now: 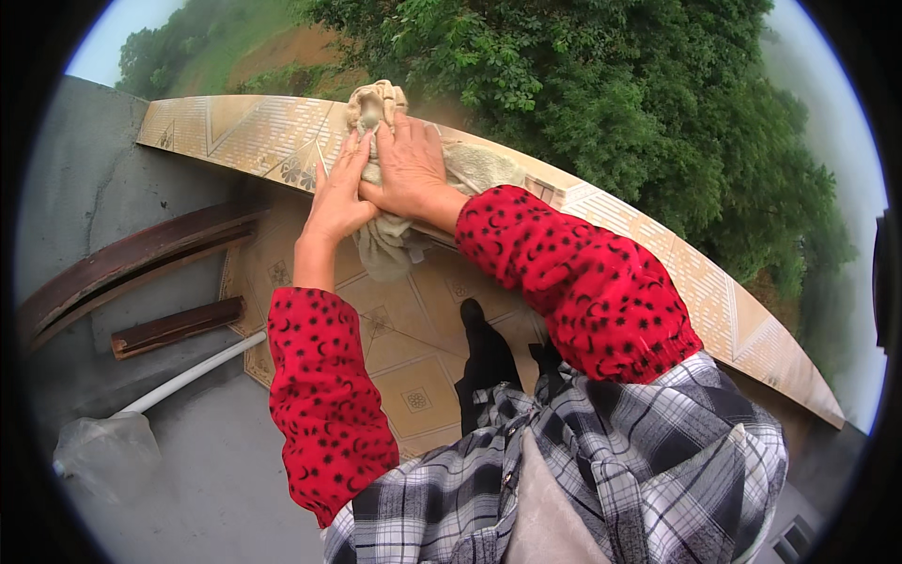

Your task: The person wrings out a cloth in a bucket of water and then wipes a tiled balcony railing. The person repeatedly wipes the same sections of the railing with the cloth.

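A damp-looking beige cloth [384, 243] lies bunched across the top of a tiled parapet [246, 134]. One end is gathered in folds beyond my fingertips, and another part hangs down over the inner edge. My left hand [342, 194] holds the cloth down from the left, fingers stretched forward and thumb pointing right. Flat on the cloth beside it, my right hand [412, 166] presses with fingers extended; the two hands touch near the thumbs. More cloth spreads on the ledge to the right of my right hand. What lies beneath both palms is hidden.
Dark wooden pieces [180, 328] lie at left on grey concrete [232, 458]. A white pipe [194, 370] has a clear plastic bag [109, 451] over its end. Patterned floor tiles [416, 398] lie below, around my dark shoe [473, 312]. Trees [634, 106] stand beyond the parapet.
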The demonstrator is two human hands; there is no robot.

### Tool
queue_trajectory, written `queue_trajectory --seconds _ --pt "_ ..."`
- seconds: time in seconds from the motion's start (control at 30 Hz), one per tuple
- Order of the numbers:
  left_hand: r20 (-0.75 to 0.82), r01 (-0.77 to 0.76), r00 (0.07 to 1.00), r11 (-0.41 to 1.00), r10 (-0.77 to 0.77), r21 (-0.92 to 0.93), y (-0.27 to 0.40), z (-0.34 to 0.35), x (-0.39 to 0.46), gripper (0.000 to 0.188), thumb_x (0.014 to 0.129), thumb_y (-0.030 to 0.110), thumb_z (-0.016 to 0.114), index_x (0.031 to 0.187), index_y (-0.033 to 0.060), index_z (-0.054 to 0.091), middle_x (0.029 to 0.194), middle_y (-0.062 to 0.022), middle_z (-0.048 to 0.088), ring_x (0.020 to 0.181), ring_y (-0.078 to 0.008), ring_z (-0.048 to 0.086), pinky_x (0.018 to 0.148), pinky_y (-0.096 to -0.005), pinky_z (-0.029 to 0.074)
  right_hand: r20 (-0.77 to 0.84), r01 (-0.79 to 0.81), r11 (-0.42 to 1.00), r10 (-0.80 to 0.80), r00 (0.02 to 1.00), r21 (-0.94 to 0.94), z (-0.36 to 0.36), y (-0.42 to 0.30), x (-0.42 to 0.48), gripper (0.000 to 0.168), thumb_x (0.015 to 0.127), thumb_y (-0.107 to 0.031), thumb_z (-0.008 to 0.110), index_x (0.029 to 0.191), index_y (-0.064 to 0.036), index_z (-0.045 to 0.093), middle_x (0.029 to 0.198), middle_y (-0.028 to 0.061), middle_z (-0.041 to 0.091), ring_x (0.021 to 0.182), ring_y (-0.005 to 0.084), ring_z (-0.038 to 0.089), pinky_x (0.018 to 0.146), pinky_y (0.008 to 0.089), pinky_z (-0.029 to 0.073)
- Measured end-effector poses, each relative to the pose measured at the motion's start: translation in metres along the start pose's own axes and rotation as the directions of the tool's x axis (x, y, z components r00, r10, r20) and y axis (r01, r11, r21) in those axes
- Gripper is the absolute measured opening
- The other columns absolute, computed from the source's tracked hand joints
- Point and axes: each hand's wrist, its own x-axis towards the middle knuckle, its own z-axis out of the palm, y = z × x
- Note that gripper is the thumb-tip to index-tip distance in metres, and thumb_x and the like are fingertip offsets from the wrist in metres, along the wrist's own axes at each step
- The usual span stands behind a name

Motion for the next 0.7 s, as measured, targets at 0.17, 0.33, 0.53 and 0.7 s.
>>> queue_trajectory --seconds 0.17,0.33,0.53,0.7 --pt "-0.113 -0.062 0.993 0.986 0.045 -0.153 -0.016 0.021 0.015 0.104 0.067 0.017 0.072 0.161 0.0179 0.027 0.166 -0.015 0.026 0.155 -0.0299 0.021 0.123 -0.0574 0.009 -0.033 -0.011 0.998 0.013 0.999 0.06 -0.01 0.01 0.0 0.078 0.07 -0.046 0.07 0.128 0.003 0.052 0.131 0.0277 0.05 0.12 0.04 0.047 0.101 0.051 0.035" --pt "-0.265 -0.267 0.939 0.95 0.219 -0.161 0.13 0.088 -0.048 0.09 0.069 0.014 0.072 0.153 0.0091 0.04 0.156 -0.025 0.037 0.14 -0.0432 0.04 0.117 -0.0451 0.035 -0.014 -0.043 0.999 0.042 0.999 -0.015 -0.099 0.058 -0.13 0.072 0.072 -0.041 0.074 0.126 0.002 0.051 0.124 0.0241 0.052 0.112 0.04 0.051 0.093 0.0496 0.042" --pt "-0.307 -0.454 0.874 0.857 0.377 -0.242 0.357 0.198 -0.107 0.082 0.07 0.017 0.071 0.146 0.0 0.045 0.153 -0.0292 0.037 0.142 -0.0466 0.037 0.118 -0.0511 0.03 0.039 -0.118 0.966 0.131 0.991 -0.232 -0.268 0.154 -0.339 0.085 0.071 -0.039 0.08 0.133 0.006 0.046 0.136 0.0295 0.046 0.119 0.0457 0.048 0.1 0.053 0.039" --pt "-0.307 -0.58 0.811 0.755 0.498 -0.306 0.413 0.239 -0.108 0.076 0.071 0.016 0.071 0.142 -0.0002 0.05 0.148 -0.0296 0.043 0.138 -0.0463 0.043 0.116 -0.0541 0.033 0.099 -0.212 0.935 0.249 0.964 -0.285 -0.32 0.185 -0.4 0.089 0.072 -0.04 0.079 0.134 0.012 0.042 0.139 0.0337 0.043 0.122 0.0495 0.045 0.105 0.0555 0.037"
